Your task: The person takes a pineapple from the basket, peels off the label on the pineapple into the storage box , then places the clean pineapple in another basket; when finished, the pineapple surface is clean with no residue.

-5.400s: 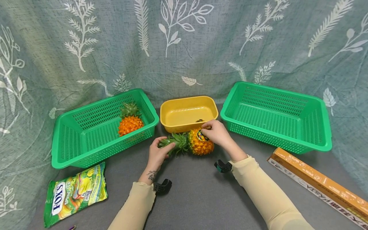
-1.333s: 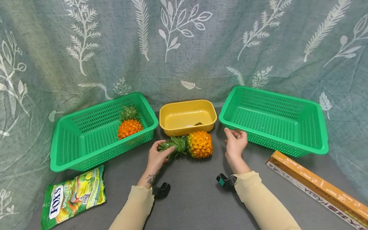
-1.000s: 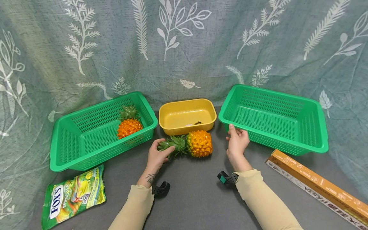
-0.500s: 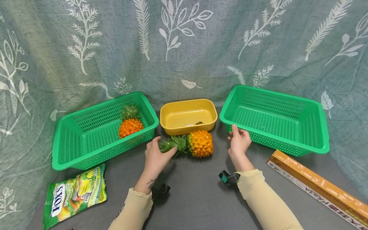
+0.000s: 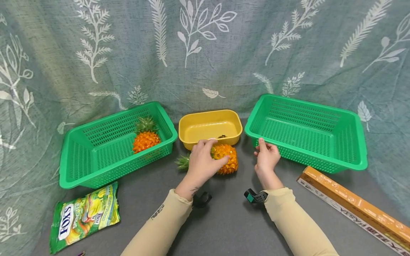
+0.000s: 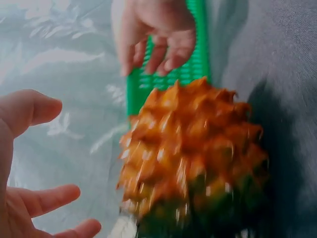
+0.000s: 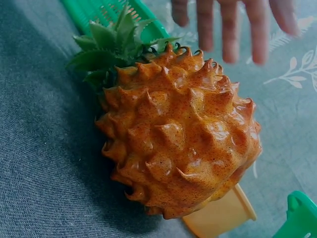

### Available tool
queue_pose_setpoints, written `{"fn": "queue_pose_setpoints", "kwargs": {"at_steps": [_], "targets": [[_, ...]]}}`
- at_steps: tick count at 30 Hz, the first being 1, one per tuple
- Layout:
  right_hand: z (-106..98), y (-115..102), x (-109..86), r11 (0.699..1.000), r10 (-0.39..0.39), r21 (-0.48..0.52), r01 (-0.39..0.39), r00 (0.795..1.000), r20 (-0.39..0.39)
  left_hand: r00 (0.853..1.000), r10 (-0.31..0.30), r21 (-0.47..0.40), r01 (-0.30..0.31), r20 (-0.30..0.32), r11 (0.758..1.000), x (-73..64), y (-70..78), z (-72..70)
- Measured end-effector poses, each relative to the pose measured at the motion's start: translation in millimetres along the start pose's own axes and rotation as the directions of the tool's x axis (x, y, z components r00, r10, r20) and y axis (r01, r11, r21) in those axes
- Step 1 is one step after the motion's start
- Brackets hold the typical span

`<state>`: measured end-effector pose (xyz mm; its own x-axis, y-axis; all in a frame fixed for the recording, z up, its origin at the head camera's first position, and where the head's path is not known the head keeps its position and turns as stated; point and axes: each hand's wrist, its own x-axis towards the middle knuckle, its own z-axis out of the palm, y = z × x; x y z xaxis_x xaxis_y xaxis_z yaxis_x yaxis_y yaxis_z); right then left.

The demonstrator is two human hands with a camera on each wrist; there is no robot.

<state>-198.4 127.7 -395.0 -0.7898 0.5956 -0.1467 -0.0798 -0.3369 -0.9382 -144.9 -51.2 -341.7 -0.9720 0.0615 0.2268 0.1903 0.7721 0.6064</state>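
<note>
An orange pineapple point(image 5: 231, 161) lies on its side, its green crown point(image 5: 182, 162) pointing left. My left hand point(image 5: 205, 161) is spread over where crown and fruit meet, covering part of both. In the left wrist view its fingers are apart from the fruit; the right wrist view shows them straight and blurred. My right hand point(image 5: 267, 158) idles by the front of the right green basket point(image 5: 307, 151), fingers loosely curled, holding nothing visible. Behind the pineapple stands a yellow tub point(image 5: 208, 117), with a small dark thing point(image 5: 221, 136) and a partly hidden pale bit inside.
Another orange pineapple point(image 5: 145, 141) lies in the left green basket point(image 5: 115, 169). A green FOX'S candy bag point(image 5: 84, 217) lies at front left. On the right is a long orange pasta box point(image 5: 355, 206). A patterned curtain point(image 5: 205, 64) hangs behind.
The round label on the pineapple is gone, and a pale bit has appeared in the tub. My right hand has moved right, off the fruit. My left hand released the crown and moved right.
</note>
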Motion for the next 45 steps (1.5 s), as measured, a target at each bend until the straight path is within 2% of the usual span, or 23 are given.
{"fn": "queue_pose_setpoints", "kwargs": {"at_steps": [3,7,10,13,16,21,25,27,29,31,33,37,39,41,45], "targets": [[0,0,-0.7,1.000,-0.002,-0.010,0.002,1.000,-0.001,1.000,0.018,0.132,-0.018,0.004,0.991,7.8,8.7,13.2],[1,0,-2.5,1.000,-0.014,-0.016,0.014,1.000,0.001,0.999,-0.004,0.260,-0.006,0.039,0.966,13.6,14.2,27.8],[1,0,-3.8,1.000,-0.020,-0.012,0.020,1.000,0.007,0.998,-0.015,0.315,-0.003,0.055,0.949,14.8,14.7,34.5],[1,-1,-4.2,1.000,-0.018,-0.005,0.018,1.000,0.007,0.998,0.000,0.343,-0.020,0.057,0.939,15.1,13.1,36.9],[1,-1,-3.5,1.000,-0.014,-0.005,0.014,1.000,0.005,0.998,0.028,0.348,-0.048,0.063,0.936,15.0,9.9,36.0],[0,-1,-2.4,1.000,-0.007,-0.011,0.007,1.000,0.001,0.993,0.088,0.294,-0.108,0.081,0.950,15.1,4.4,31.4],[0,-1,-2.4,1.000,-0.004,-0.016,0.004,1.000,0.002,0.983,0.111,0.236,-0.144,0.149,0.961,14.5,-1.5,25.4],[0,-1,-2.3,1.000,-0.002,-0.017,0.002,1.000,0.002,0.970,0.121,0.206,-0.165,0.210,0.965,14.0,-4.1,20.6],[0,0,-1.9,1.000,-0.001,-0.014,0.001,1.000,0.002,0.949,0.138,0.183,-0.194,0.283,0.964,13.7,-5.7,14.6],[0,0,-1.0,1.000,-0.003,-0.009,0.003,1.000,0.001,0.919,0.167,0.170,-0.240,0.358,0.956,14.2,-7.5,8.8],[0,0,-0.2,1.000,-0.007,-0.001,0.007,1.000,0.001,0.880,0.202,0.155,-0.292,0.430,0.944,14.4,-9.4,3.5],[0,0,0.6,1.000,-0.013,0.011,0.013,1.000,0.001,0.787,0.297,0.078,-0.399,0.541,0.914,13.9,-14.5,-4.6],[0,0,0.5,1.000,-0.016,0.017,0.016,1.000,0.001,0.741,0.347,0.024,-0.440,0.575,0.898,13.5,-17.1,-7.6],[0,0,0.2,1.000,-0.018,0.024,0.018,1.000,-0.001,0.702,0.395,-0.027,-0.473,0.593,0.881,12.9,-19.5,-10.0],[0,-1,0.1,0.999,-0.020,0.029,0.020,1.000,0.000,0.649,0.473,-0.093,-0.529,0.596,0.844,11.3,-22.9,-12.4]]}}
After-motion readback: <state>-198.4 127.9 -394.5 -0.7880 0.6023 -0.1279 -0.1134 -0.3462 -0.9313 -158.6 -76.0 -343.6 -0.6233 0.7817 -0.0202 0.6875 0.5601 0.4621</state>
